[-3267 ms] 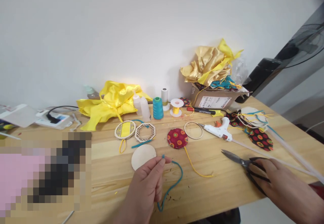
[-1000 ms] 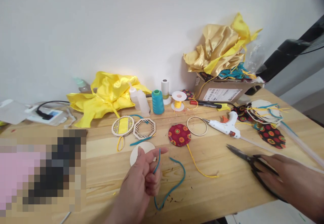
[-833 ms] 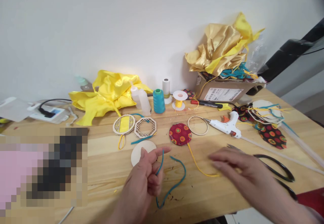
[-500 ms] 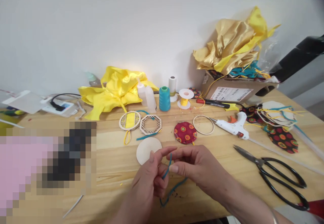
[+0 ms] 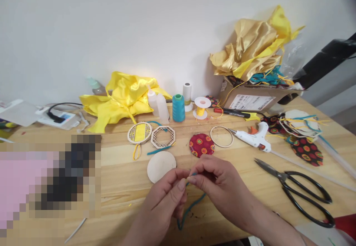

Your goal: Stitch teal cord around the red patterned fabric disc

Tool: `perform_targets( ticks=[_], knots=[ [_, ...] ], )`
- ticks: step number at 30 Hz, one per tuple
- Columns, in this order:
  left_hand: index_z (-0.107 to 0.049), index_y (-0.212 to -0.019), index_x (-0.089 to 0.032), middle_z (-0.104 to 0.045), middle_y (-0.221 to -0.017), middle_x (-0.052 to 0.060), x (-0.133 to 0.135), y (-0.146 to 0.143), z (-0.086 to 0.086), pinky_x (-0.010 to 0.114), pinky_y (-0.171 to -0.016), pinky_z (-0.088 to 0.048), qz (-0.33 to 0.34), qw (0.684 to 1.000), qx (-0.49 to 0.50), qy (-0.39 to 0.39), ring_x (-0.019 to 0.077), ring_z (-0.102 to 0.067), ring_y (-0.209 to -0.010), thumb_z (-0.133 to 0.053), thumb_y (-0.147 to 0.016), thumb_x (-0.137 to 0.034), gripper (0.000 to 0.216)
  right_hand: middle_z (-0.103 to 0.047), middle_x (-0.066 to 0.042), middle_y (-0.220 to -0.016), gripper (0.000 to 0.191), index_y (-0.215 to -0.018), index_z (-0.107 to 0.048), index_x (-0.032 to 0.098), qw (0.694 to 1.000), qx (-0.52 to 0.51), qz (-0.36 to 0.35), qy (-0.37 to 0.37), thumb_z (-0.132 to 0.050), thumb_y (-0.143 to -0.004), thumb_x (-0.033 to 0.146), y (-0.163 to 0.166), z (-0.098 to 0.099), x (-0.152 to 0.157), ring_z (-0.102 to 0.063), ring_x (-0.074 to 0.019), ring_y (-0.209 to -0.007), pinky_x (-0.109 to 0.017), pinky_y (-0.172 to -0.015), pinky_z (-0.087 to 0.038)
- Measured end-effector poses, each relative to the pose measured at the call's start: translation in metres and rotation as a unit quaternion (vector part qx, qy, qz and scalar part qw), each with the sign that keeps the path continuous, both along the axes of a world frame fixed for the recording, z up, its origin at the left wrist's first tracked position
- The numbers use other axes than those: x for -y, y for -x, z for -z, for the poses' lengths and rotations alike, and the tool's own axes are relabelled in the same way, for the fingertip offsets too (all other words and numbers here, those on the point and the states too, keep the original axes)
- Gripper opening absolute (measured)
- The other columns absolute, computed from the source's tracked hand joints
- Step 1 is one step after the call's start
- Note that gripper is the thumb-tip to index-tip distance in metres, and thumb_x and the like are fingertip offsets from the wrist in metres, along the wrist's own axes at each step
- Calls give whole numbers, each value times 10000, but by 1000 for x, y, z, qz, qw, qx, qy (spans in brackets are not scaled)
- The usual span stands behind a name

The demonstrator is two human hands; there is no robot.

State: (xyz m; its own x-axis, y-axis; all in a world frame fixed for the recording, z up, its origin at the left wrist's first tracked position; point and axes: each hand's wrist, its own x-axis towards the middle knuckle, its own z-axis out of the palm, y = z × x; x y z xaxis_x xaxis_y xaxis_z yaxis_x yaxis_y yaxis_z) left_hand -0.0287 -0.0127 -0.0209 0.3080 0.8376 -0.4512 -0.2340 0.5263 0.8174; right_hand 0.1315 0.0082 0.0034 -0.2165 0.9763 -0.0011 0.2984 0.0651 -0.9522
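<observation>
Closest to the camera, the left hand (image 5: pixel 167 197) and the right hand (image 5: pixel 215 183) meet fingertip to fingertip above the wooden table (image 5: pixel 250 197), both pinching the upper end of a teal cord (image 5: pixel 191 208); the rest of the cord hangs down between the wrists and curls onto the table. Just beyond the left hand lies a plain wooden disc (image 5: pixel 161 166). To the right, well apart, lie black scissors (image 5: pixel 300 190). Farther back sit a red patterned fabric round (image 5: pixel 202 144), a thin ring (image 5: pixel 221 136) and a white glue gun (image 5: pixel 254 138).
</observation>
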Motion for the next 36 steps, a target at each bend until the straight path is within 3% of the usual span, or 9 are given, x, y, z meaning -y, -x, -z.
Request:
perform_targets(
  ticks=[9,14,17,21,25,30,36],
  knots=[
    [-630,-740,-182,-418,-518,-54,0,1,-7,215,-472,-303,67,988,-113,-85,98,-373,-492,-548,-846,-419,273,-511,56,-643,175,-650,-572,178,998,39,-26,-36,-613,-786,76,-2,2,2,-462,-71,-614,-183,-567,-351],
    [-637,-723,-175,-384,-520,-66,-3,2,-8,210,-450,-261,-10,992,-99,-71,80,-327,-468,-603,-810,-408,252,-531,31,-670,165,-673,-566,170,990,90,10,-111,-587,-826,114,-13,1,-11,-481,-91,-634,-213,-591,-372],
    [-656,-755,-171,-370,-519,-75,-3,3,-5,200,-435,-237,-76,996,-38,-42,65,-299,-453,-639,-790,-383,216,-570,-17,-755,136,-724,-600,160,954,209,18,-216,-562,-848,121,-22,6,-25,-496,-134,-722,-259,-653,-386],
    [-669,-729,-152,-366,-504,-78,-4,1,-6,189,-420,-207,-119,993,22,-9,50,-270,-443,-686,-757,-350,201,-586,-44,-796,118,-730,-608,168,857,403,-109,-302,-576,-828,113,-23,16,-36,-457,-201,-810,-326,-694,-361],
    [-668,-729,-148,-368,-510,-76,-4,0,-8,176,-417,-198,-146,988,56,15,45,-243,-452,-707,-740,-319,176,-574,-40,-821,96,-736,-586,175,789,469,-213,-335,-588,-826,142,-16,18,-41,-430,-222,-848,-362,-722,-334],
    [-645,-714,-145,-342,-511,-78,-5,2,-10,170,-418,-210,-160,984,75,28,53,-240,-468,-694,-755,-292,160,-572,-41,-807,117,-730,-589,170,755,475,-261,-369,-576,-838,125,-10,15,-48,-416,-223,-872,-357,-688,-304],
    [-636,-713,-143,-321,-506,-83,-7,5,-9,173,-421,-200,-170,981,86,15,54,-230,-469,-685,-767,-286,160,-565,-35,-743,159,-698,-582,173,745,458,-284,-392,-560,-848,128,-7,19,-54,-418,-215,-835,-358,-673,-305]
  ],
)
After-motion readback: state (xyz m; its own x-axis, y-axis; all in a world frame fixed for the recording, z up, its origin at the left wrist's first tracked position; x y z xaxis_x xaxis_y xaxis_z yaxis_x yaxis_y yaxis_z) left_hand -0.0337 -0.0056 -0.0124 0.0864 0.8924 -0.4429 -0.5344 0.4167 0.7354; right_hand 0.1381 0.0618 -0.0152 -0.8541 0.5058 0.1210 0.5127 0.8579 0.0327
